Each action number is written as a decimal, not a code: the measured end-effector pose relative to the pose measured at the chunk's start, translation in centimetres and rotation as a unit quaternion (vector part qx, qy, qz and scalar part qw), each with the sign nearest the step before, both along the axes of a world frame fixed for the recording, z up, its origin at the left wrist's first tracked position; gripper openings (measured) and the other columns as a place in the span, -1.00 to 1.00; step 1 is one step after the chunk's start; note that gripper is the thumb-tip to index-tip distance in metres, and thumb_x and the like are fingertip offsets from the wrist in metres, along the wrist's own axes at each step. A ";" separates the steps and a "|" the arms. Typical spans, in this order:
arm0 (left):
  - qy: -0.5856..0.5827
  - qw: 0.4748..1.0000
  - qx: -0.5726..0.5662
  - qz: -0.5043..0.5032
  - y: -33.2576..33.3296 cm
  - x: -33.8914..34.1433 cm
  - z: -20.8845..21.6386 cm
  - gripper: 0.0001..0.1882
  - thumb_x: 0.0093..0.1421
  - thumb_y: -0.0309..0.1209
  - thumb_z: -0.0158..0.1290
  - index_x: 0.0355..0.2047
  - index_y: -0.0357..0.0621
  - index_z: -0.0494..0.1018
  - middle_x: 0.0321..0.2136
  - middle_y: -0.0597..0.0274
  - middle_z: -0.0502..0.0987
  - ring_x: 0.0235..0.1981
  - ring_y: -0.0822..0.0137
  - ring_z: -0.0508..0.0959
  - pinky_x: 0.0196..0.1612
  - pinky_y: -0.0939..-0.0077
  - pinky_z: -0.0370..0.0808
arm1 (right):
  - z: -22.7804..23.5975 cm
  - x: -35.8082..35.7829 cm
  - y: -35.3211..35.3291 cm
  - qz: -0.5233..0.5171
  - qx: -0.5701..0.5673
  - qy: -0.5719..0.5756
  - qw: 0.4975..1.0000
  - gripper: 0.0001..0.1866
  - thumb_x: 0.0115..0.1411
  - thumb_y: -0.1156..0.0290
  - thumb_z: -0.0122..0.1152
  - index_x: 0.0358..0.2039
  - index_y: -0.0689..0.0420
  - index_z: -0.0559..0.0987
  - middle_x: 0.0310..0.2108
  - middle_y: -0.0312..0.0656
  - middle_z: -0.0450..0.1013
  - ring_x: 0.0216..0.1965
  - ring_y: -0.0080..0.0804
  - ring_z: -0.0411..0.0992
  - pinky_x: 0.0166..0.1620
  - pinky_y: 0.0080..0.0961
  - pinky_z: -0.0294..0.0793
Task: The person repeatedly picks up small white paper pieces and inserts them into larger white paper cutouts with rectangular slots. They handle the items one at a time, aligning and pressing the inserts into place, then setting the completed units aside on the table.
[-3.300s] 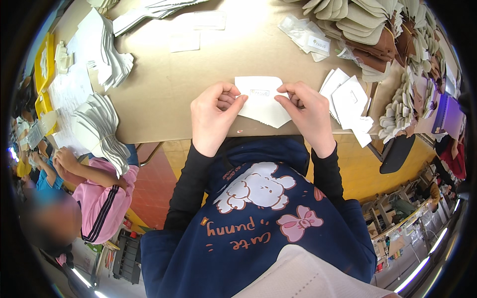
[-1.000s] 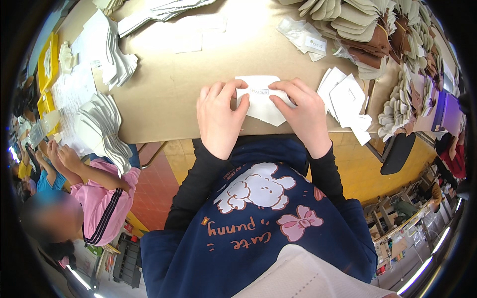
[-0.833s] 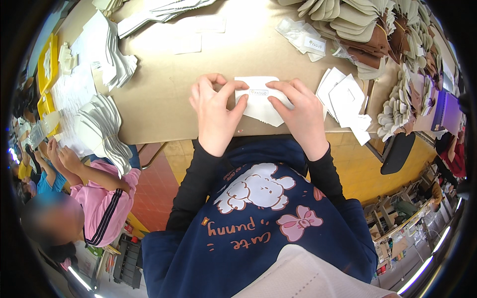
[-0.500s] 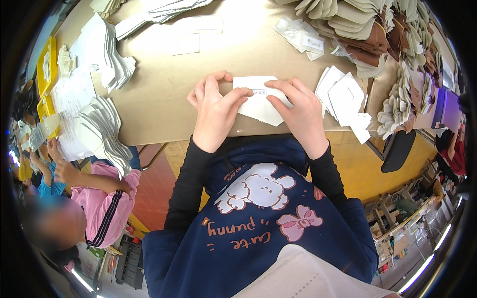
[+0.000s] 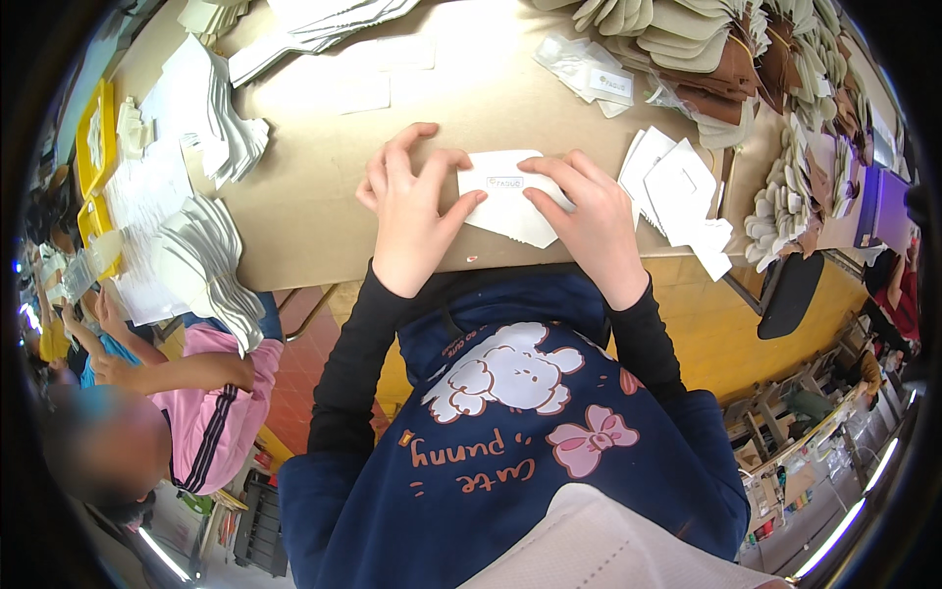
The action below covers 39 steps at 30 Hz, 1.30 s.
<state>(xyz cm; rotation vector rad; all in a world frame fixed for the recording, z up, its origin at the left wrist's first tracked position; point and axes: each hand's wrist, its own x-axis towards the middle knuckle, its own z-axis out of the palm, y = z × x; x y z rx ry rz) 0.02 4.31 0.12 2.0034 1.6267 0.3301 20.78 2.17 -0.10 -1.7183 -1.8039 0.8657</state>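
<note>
A small stack of white, shield-shaped cut pieces (image 5: 510, 218) lies at the near edge of the table, in front of my body. On its top piece sits a small rectangular label (image 5: 505, 183) with a printed frame. My right hand (image 5: 592, 214) holds the stack's right side, its thumb and index finger resting on the top piece beside the label. At the left side is my left hand (image 5: 412, 201), fingers spread. Its thumb and index tips are apart and touch the stack's left edge; the other fingers curl in the air.
Loose white pieces (image 5: 677, 191) lie right of my hands. Plastic bags with labels (image 5: 594, 79) sit farther back. Bundles of beige and brown pieces (image 5: 697, 49) crowd the far right. White stacks (image 5: 201, 255) stand at the left, near a person in a pink top (image 5: 221, 422).
My left thumb and index finger have parted and drawn back from the label, which now shows whole. My right hand has barely moved. The person at the left has shifted their arms.
</note>
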 end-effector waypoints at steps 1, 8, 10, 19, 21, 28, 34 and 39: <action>-0.029 0.998 -0.031 0.041 0.0 0.0 0.1 -0.62 0.02 -0.27 0.34 -0.12 0.19 0.54 0.23 0.30 0.25 0.26 0.05 0.14 0.24 0.00 -0.02 | 0.0 0.0 0.0 0.000 0.001 -0.002 1.000 -0.75 0.09 0.42 0.38 -0.17 -0.05 0.65 -0.42 -0.24 0.43 -0.42 -0.20 0.49 -0.37 -0.32 0.47; -0.073 0.990 -0.025 0.118 -0.9 2.2 0.0 -0.42 -0.07 -0.40 0.30 0.02 0.12 0.43 0.27 0.23 0.19 0.33 0.06 0.03 0.28 -0.04 -0.09 | 0.0 -0.2 0.1 -0.006 0.001 0.006 1.000 -0.74 0.08 0.42 0.39 -0.17 -0.04 0.65 -0.40 -0.25 0.46 -0.39 -0.20 0.51 -0.33 -0.32 0.49; -0.084 0.987 -0.023 0.132 -1.0 2.5 -0.1 -0.39 -0.07 -0.40 0.30 0.05 0.12 0.40 0.28 0.22 0.18 0.35 0.06 0.02 0.31 -0.04 -0.12 | 0.1 -0.2 0.1 -0.004 -0.006 0.002 1.000 -0.73 0.08 0.46 0.40 -0.16 0.00 0.67 -0.34 -0.24 0.51 -0.41 -0.25 0.50 -0.35 -0.40 0.48; -0.081 0.986 -0.010 0.145 -1.1 3.1 -0.4 -0.35 -0.09 -0.42 0.28 0.07 0.08 0.38 0.29 0.19 0.16 0.36 0.05 0.00 0.34 -0.03 -0.16 | 0.6 -0.2 0.3 -0.006 -0.027 -0.003 1.000 -0.72 0.07 0.48 0.40 -0.16 0.01 0.67 -0.33 -0.25 0.52 -0.46 -0.33 0.44 -0.37 -0.46 0.45; -0.081 0.986 -0.011 0.146 -1.2 3.3 -0.5 -0.34 -0.08 -0.38 0.30 0.09 0.07 0.36 0.31 0.20 0.14 0.37 0.05 -0.02 0.35 0.00 -0.15 | 0.6 -0.3 0.3 -0.010 -0.030 -0.003 0.999 -0.72 0.07 0.48 0.40 -0.16 0.01 0.67 -0.34 -0.25 0.52 -0.47 -0.34 0.42 -0.36 -0.46 0.44; -0.082 0.986 0.003 0.145 -1.5 3.5 -0.9 -0.33 -0.07 -0.34 0.34 0.09 0.02 0.35 0.34 0.18 0.11 0.38 0.04 -0.04 0.36 0.03 -0.15 | 0.6 -0.4 0.4 -0.018 -0.037 0.006 0.999 -0.72 0.06 0.47 0.40 -0.17 -0.01 0.67 -0.39 -0.26 0.48 -0.50 -0.36 0.37 -0.38 -0.45 0.41; -0.090 0.985 0.009 0.147 -1.6 3.7 -1.1 -0.35 -0.11 -0.40 0.30 0.05 0.03 0.37 0.33 0.15 0.10 0.38 -0.01 -0.05 0.37 -0.04 -0.21 | 0.8 -0.5 0.7 -0.027 -0.059 0.010 0.998 -0.72 0.05 0.47 0.41 -0.18 0.00 0.67 -0.43 -0.27 0.44 -0.53 -0.37 0.31 -0.42 -0.46 0.35; -0.175 0.970 0.007 0.169 -1.5 2.9 -1.3 -0.34 -0.01 -0.46 0.27 0.13 -0.04 0.30 0.29 0.17 0.23 0.36 0.07 0.06 0.37 0.06 -0.13 | 1.0 -0.9 0.7 -0.042 -0.064 -0.006 0.997 -0.73 0.04 0.45 0.43 -0.20 0.02 0.67 -0.43 -0.29 0.44 -0.54 -0.38 0.29 -0.42 -0.47 0.34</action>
